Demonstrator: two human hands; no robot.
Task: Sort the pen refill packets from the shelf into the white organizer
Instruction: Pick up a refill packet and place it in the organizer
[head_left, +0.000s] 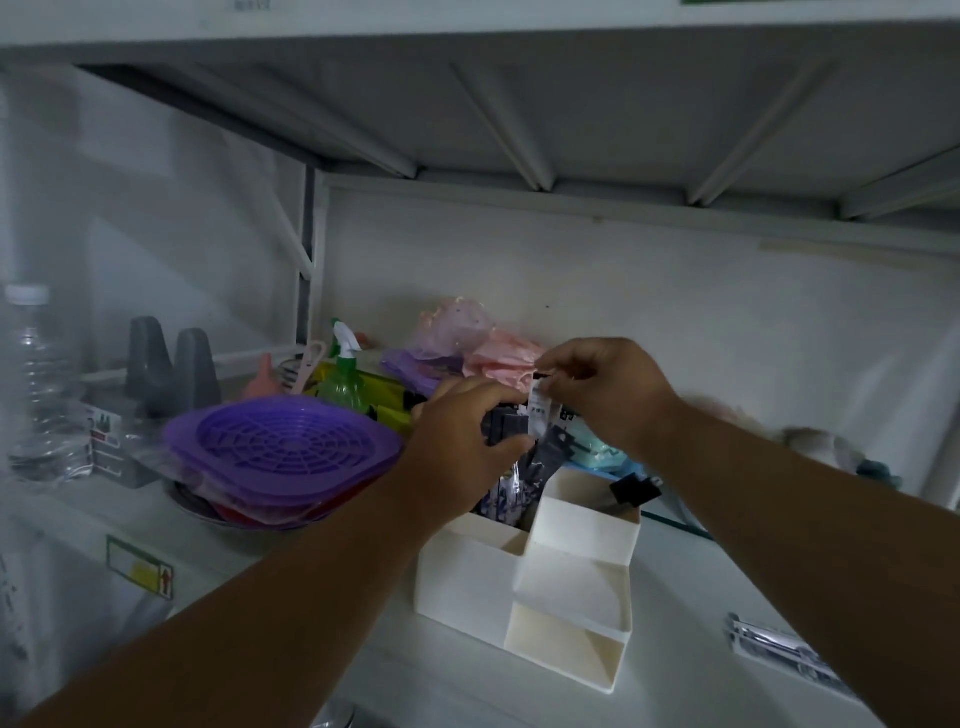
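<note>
A white stepped organizer (571, 587) stands on the shelf in front of me. Several dark pen refill packets (519, 488) stick up from its tall back left compartment. My left hand (462, 447) curls round the tops of those packets. My right hand (597, 384) pinches the top of a single packet with a white label (538, 413), holding it upright just above the bunch. Another dark packet (636, 489) pokes out of the back right compartment. The two front compartments show nothing inside.
A purple perforated tray (280, 447) sits on stacked dishes at left. Behind it are a green spray bottle (344, 374), a clear water bottle (39, 384), and pink and purple bags (467, 343). A silvery packet (779, 649) lies at lower right. The upper shelf hangs low overhead.
</note>
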